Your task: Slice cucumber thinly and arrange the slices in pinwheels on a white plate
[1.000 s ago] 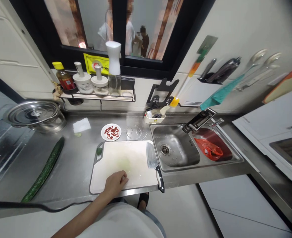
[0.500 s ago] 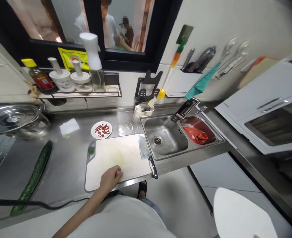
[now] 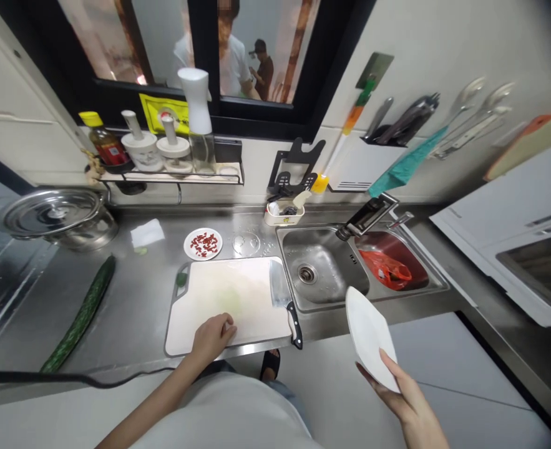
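My right hand (image 3: 399,390) grips a white plate (image 3: 371,337) by its lower edge, tilted, in front of the sink. My left hand (image 3: 214,337) rests at the front edge of the white cutting board (image 3: 204,287), fingers curled in, and whether anything is in them is hidden. A cleaver (image 3: 281,288) lies on the board's right side, its black handle towards me. At the board's left handle slot is a small green piece (image 3: 180,279). Behind the board sits a small white plate (image 3: 188,243) with chopped red bits.
A long cucumber (image 3: 81,315) lies at left, near a lidded steel pot (image 3: 85,231) and white paper (image 3: 147,233). The double sink (image 3: 319,299) holds a red bag (image 3: 387,269). A black cable (image 3: 83,378) crosses the counter's front. Bottles stand on a wall rack (image 3: 172,178).
My right hand has come into view from the lower right, bringing the white plate up and left towards the sink. The view has shifted; my left hand stays on the board's edge.
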Tool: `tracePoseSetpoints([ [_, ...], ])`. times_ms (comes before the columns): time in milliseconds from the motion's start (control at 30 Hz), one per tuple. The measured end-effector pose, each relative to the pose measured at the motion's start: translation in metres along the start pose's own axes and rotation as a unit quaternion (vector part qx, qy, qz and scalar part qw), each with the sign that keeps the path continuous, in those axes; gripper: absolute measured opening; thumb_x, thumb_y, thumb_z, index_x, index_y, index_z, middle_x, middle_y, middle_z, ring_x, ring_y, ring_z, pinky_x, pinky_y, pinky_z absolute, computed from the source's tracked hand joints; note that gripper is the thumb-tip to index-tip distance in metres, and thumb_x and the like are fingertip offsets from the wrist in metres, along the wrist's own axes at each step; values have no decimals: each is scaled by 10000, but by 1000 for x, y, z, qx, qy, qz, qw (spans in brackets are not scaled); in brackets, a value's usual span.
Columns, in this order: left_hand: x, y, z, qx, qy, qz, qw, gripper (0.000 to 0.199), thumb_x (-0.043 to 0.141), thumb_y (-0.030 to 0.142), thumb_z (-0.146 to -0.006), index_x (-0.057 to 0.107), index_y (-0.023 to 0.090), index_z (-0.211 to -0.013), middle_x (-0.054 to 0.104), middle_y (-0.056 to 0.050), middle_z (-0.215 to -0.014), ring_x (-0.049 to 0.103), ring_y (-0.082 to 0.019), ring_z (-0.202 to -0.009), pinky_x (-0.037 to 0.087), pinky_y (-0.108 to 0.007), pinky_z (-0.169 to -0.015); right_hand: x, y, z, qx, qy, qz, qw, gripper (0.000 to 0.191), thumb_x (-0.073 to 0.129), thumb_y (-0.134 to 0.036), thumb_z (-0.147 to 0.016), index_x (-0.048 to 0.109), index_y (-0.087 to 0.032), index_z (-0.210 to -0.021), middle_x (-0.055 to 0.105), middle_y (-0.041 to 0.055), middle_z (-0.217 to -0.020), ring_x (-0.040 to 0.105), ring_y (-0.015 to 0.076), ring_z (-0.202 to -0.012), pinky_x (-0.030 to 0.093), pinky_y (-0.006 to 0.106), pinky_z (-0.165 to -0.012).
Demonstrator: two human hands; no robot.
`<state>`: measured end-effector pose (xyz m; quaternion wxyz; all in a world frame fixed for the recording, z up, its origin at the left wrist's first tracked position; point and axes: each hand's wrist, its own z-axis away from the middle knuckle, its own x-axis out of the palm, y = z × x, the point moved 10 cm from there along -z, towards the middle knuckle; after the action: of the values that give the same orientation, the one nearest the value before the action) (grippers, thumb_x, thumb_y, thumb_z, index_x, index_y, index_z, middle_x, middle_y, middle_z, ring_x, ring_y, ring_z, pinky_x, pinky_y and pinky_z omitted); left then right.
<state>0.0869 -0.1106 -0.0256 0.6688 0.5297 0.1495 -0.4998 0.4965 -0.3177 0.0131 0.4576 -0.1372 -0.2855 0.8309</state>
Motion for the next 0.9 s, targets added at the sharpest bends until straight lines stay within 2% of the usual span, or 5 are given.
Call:
tracePoseSetpoints([
  [300, -2, -5, -2, -31, 10, 55, 998, 176, 520, 350, -854, 624, 224, -918, 643, 5, -783, 555, -131, -743, 331, -231, -660, 126, -11, -41, 8, -111, 17, 994, 230, 632, -187, -735, 646, -228, -961, 723, 61, -931, 656, 249, -1006, 520, 475, -900],
  [400, -4, -1, -8, -35, 15, 143, 989, 225, 484, 377, -870, 618, 214, -945, 646, 8, -755, 561, -124, -697, 360, -228, -639, 145, -13, -46, 23, -115, 37, 992, 183, 626, -126, -737, 632, -195, -906, 729, 46, -873, 686, 203, -909, 550, 372, -854],
  [567, -1, 26, -26, -35, 10, 344, 938, 398, 411, 516, -876, 595, 163, -891, 611, -3, -659, 543, -111, -583, 397, -227, -564, 174, -12, -39, 51, -135, 66, 987, 266, 640, -133, -737, 611, -185, -997, 732, 51, -831, 700, 212, -801, 570, 410, -790],
  [733, 0, 61, -45, -39, -49, 490, 869, 551, 448, 605, -830, 560, 143, -1109, 659, -46, -778, 594, -108, -621, 441, -222, -574, 201, -17, -38, -16, -126, 145, 981, 276, 690, -155, -680, 644, -140, -952, 728, 76, -790, 690, 201, -763, 580, 291, -673],
  [900, -11, 71, -58, -25, -41, 524, 850, 583, 653, 460, -737, 513, 145, -1208, 653, -26, -741, 619, -121, -643, 451, -220, -581, 234, -22, -45, -118, -132, 192, 965, 344, 712, -182, -629, 650, -144, -965, 723, 55, -799, 672, 190, -749, 545, 251, -625],
])
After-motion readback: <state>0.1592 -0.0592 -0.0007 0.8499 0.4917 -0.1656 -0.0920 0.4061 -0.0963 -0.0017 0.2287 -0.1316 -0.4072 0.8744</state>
